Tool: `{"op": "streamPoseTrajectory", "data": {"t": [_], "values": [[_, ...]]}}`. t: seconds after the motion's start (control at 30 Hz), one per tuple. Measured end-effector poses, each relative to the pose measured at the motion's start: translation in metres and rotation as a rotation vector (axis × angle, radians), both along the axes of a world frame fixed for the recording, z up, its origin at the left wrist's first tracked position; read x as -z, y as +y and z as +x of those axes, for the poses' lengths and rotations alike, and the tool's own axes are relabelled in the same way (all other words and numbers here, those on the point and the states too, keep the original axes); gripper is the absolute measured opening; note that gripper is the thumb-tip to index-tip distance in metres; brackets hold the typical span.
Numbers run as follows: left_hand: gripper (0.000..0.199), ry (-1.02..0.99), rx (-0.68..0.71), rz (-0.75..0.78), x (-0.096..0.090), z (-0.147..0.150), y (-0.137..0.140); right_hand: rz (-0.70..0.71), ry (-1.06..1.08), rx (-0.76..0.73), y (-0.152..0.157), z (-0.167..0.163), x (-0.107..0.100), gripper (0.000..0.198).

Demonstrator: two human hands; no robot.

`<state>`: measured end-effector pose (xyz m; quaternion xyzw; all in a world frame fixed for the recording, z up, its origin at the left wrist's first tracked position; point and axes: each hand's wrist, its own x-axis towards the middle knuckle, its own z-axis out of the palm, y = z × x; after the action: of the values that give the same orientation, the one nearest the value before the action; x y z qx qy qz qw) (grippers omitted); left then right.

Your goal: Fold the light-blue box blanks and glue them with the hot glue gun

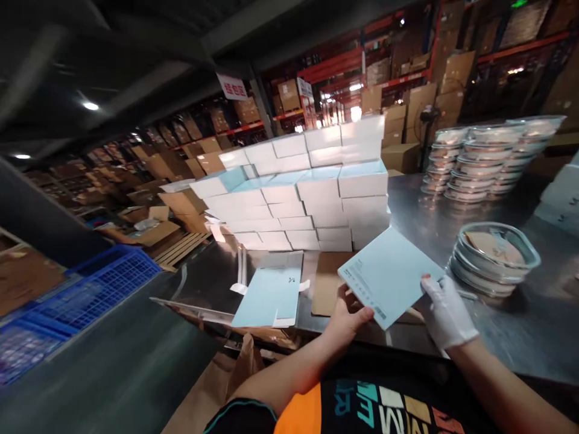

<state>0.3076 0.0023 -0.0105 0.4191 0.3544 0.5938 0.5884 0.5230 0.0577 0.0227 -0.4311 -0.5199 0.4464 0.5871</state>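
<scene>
Pale blue box (392,274), thin and square, is held tilted between both hands above the near edge of the desk (515,331), its printed side up. Well to the left of the hands, beyond the desk, blue crates (129,271) sit low, with a wooden pallet (183,248) and opened cartons (156,232) behind them. Nearer, left of the hands, pale blue cardboard (266,292) lies flat on the desk, white strips (239,288) beside it; whether it is one piece or several I cannot tell. Ahead of the hands rises a wall of stacked boxes (321,193), pale blue on top and white at the sides, which look finished. A brown cardboard piece (329,280) lies just left of the held box. The bare left hand (346,322) grips the box's lower left edge, thumb on top; the white-gloved right hand (446,310) pinches its right corner. That box seems closed, so by my judgement the work on it is well along, while the flat cardboard looks untouched. Close by the right hand, a short pile of round containers (491,271) limits room on that side, and taller piles (482,160) stand farther off. More pale boxes (561,196) stand at the far right, while the wall ahead blocks reaching straight across.
</scene>
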Motion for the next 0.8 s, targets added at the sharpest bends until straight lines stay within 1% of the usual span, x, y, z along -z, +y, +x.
{"op": "streamPoseTrajectory", "data": {"t": [0.07, 0.1, 0.13, 0.2, 0.27, 0.3, 0.37, 0.43, 0.47, 0.5, 0.57, 0.6, 0.63, 0.67, 0.73, 0.8], "values": [[0.091, -0.032, -0.043, -0.035, -0.005, -0.011, 0.004, 0.027, -0.003, -0.036, -0.008, 0.0, 0.0, 0.053], [0.09, -0.05, -0.06, -0.036, -0.011, -0.019, 0.007, 0.062, -0.044, -0.056, -0.011, 0.002, 0.003, 0.059], [0.09, -0.068, -0.09, -0.022, -0.019, -0.03, 0.012, 0.118, -0.126, -0.075, -0.013, 0.005, 0.008, 0.065], [0.091, -0.1, -0.209, 0.044, -0.043, -0.058, 0.026, 0.281, -0.392, -0.101, -0.014, 0.013, 0.023, 0.068], [0.087, -0.128, -0.382, 0.135, -0.075, -0.094, 0.045, 0.448, -0.684, -0.137, -0.015, 0.018, 0.044, 0.061], [0.081, -0.139, -0.467, 0.182, -0.093, -0.114, 0.057, 0.523, -0.799, -0.156, -0.016, 0.02, 0.055, 0.056], [0.065, -0.121, -0.596, 0.214, -0.132, -0.156, 0.084, 0.658, -0.938, -0.18, -0.017, 0.02, 0.078, 0.046], [0.05, -0.096, -0.708, 0.182, -0.172, -0.198, 0.111, 0.769, -0.997, -0.175, -0.017, 0.018, 0.098, 0.038], [0.045, -0.073, -0.771, 0.155, -0.19, -0.217, 0.123, 0.799, -1.017, -0.173, -0.017, 0.018, 0.105, 0.036], [0.044, -0.024, -0.833, 0.095, -0.207, -0.235, 0.135, 0.81, -1.032, -0.171, -0.016, 0.018, 0.111, 0.034], [0.051, 0.185, -0.875, -0.059, -0.229, -0.262, 0.153, 0.792, -1.044, -0.171, -0.014, 0.019, 0.119, 0.032], [0.057, 0.253, -0.875, -0.111, -0.235, -0.272, 0.16, 0.775, -1.043, -0.172, -0.013, 0.02, 0.12, 0.032], [0.063, 0.321, -0.871, -0.152, -0.237, -0.28, 0.165, 0.762, -1.04, -0.172, -0.012, 0.021, 0.12, 0.032], [0.069, 0.377, -0.873, -0.175, -0.234, -0.286, 0.169, 0.757, -1.037, -0.172, -0.012, 0.022, 0.12, 0.032], [0.074, 0.506, -0.897, -0.191, -0.219, -0.295, 0.169, 0.762, -1.036, -0.179, -0.012, 0.023, 0.117, 0.032], [0.074, 0.699, -0.915, -0.209, -0.193, -0.303, 0.161, 0.786, -1.035, -0.181, -0.014, 0.023, 0.114, 0.031]]}}
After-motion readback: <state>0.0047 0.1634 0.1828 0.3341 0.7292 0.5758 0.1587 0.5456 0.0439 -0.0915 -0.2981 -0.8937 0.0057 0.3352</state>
